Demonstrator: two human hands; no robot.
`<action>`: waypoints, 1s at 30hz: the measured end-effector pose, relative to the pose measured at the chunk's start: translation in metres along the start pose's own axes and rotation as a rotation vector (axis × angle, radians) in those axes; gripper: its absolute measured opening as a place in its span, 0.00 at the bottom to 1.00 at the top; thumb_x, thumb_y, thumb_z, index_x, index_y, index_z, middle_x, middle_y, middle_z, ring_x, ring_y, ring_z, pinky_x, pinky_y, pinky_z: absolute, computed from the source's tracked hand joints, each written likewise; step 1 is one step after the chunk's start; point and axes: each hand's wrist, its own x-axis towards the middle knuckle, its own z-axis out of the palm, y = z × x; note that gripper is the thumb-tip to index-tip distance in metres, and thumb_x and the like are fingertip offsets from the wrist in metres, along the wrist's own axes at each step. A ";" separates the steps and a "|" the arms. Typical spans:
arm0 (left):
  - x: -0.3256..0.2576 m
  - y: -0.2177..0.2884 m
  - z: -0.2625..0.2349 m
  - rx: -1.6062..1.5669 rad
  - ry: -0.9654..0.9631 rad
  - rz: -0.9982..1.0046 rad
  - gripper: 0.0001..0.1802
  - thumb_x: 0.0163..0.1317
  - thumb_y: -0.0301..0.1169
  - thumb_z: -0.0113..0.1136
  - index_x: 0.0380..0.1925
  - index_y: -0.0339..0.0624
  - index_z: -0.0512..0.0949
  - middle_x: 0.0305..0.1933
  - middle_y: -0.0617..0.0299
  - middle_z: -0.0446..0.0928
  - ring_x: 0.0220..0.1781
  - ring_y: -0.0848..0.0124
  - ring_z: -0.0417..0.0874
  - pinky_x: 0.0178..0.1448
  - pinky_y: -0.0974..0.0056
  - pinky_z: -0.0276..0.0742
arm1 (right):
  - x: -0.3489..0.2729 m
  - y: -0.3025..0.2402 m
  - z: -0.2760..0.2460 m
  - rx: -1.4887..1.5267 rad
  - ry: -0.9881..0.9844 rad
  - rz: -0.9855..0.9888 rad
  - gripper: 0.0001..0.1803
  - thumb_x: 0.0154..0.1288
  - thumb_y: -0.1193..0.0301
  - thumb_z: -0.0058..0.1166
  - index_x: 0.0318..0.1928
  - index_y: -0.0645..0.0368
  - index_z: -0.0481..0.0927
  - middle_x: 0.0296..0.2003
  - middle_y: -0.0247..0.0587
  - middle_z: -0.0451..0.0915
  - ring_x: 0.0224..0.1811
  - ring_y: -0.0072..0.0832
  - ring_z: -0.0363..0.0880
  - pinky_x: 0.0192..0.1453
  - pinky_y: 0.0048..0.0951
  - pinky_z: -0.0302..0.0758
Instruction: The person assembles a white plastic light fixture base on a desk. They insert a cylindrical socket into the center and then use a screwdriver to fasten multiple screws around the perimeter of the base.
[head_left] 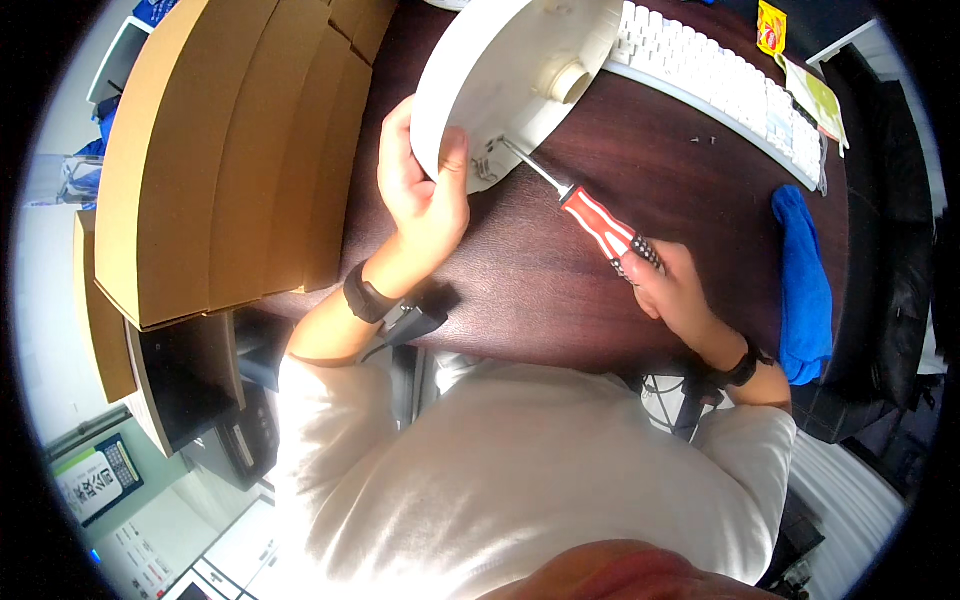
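A round white plastic housing (pixel 465 80), hollow with a short tube inside, is tilted up over the dark table. My left hand (pixel 430 185) grips its near left rim, thumb on the inner side and fingers behind the wall. In my right hand (pixel 672 290) is a screwdriver (pixel 600 222) with a red, white and black handle, held by the handle's end. Its metal shaft points up and left, and the tip reaches the inner face of the housing beside some small dark marks or fittings. Whether the tip sits in a screw is too small to tell.
Large cardboard boxes (pixel 230 150) stand along the left side. A white keyboard (pixel 720 85) lies at the far right, with small screw-like bits (pixel 704 140) near it. A blue cloth (pixel 803 285) hangs by the right edge of the dark table (pixel 540 300). A yellow packet (pixel 771 27) lies behind the keyboard.
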 end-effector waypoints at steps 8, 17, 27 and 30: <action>-0.001 -0.002 0.000 0.026 0.029 -0.007 0.17 0.63 0.27 0.53 0.49 0.32 0.65 0.41 0.60 0.70 0.42 0.76 0.69 0.49 0.70 0.66 | 0.001 0.002 -0.002 0.108 -0.071 0.054 0.13 0.65 0.63 0.49 0.34 0.63 0.73 0.12 0.27 0.65 0.10 0.14 0.62 0.13 0.18 0.57; 0.003 -0.002 -0.001 0.088 0.105 -0.048 0.15 0.64 0.29 0.51 0.47 0.32 0.66 0.41 0.60 0.70 0.41 0.76 0.69 0.47 0.70 0.66 | -0.007 -0.007 0.007 -0.487 0.209 -0.485 0.19 0.60 0.66 0.55 0.48 0.64 0.69 0.27 0.40 0.78 0.24 0.23 0.78 0.28 0.24 0.72; 0.001 -0.004 -0.003 0.061 0.115 -0.058 0.15 0.66 0.31 0.47 0.50 0.36 0.65 0.46 0.59 0.71 0.47 0.74 0.70 0.53 0.69 0.65 | -0.014 -0.015 0.009 -0.252 0.134 -0.233 0.18 0.61 0.67 0.54 0.46 0.65 0.69 0.25 0.42 0.77 0.25 0.28 0.79 0.30 0.25 0.74; 0.001 -0.005 -0.002 0.018 0.156 -0.043 0.14 0.66 0.30 0.47 0.49 0.35 0.65 0.44 0.60 0.70 0.45 0.75 0.69 0.51 0.70 0.65 | -0.011 -0.008 0.014 -0.429 0.243 -0.477 0.17 0.61 0.67 0.53 0.46 0.65 0.70 0.25 0.41 0.77 0.25 0.26 0.78 0.30 0.25 0.73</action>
